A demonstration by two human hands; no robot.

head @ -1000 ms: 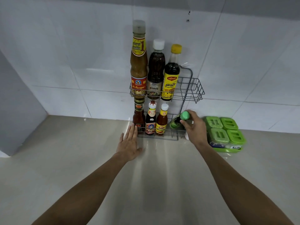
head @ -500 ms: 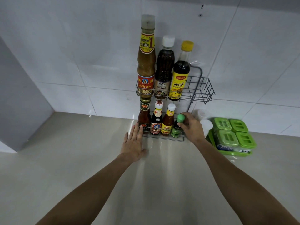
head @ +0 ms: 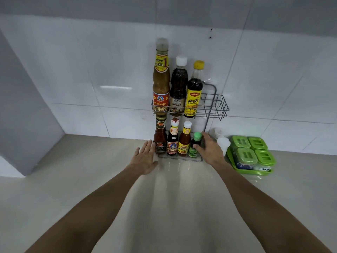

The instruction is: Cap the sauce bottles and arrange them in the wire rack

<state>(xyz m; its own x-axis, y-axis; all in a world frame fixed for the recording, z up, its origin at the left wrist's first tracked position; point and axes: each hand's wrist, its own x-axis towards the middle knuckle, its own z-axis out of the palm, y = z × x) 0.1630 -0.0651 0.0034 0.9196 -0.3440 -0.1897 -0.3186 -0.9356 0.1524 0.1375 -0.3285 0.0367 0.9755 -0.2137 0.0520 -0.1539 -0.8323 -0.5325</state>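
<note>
A: Right, where's the green-capped bottle (head: 195, 145)?
B: On the bottom shelf of the wire rack (head: 217, 108), upright, at the right end of the row, behind the front rail.
A: And the right hand (head: 211, 152)?
B: Just right of that bottle, touching it. Thumb across the lower front, a finger up beside the cap. Loosely curled round rather than tight.
A: Left hand (head: 145, 159)?
B: At the rack's left front corner, flat, fingers straight and slightly spread. Holding nothing; fingertips close to the red sauce bottle (head: 160, 137), contact hard to tell.
A: Look of the green one?
B: Small, dark liquid, bright green cap and green label. Shortest in the rack.
A: Rest of the bottom shelf?
B: From the left: the red sauce bottle with a dark lid, a dark bottle (head: 172, 137) with a red-and-white cap, an orange bottle (head: 184, 139) with a white cap.
A: Top shelf?
B: From the left: tall brown bottle (head: 161, 77), dark bottle with white cap (head: 179, 86), yellow-capped bottle (head: 194, 90). All capped, right end bare.
A: Any writing?
B: A large "1" on the tall bottle's neck, Thai script on the labels, too small to read. Right of the rack, a green tray (head: 255, 172) of lidded tubs, one tagged "Salt".
</note>
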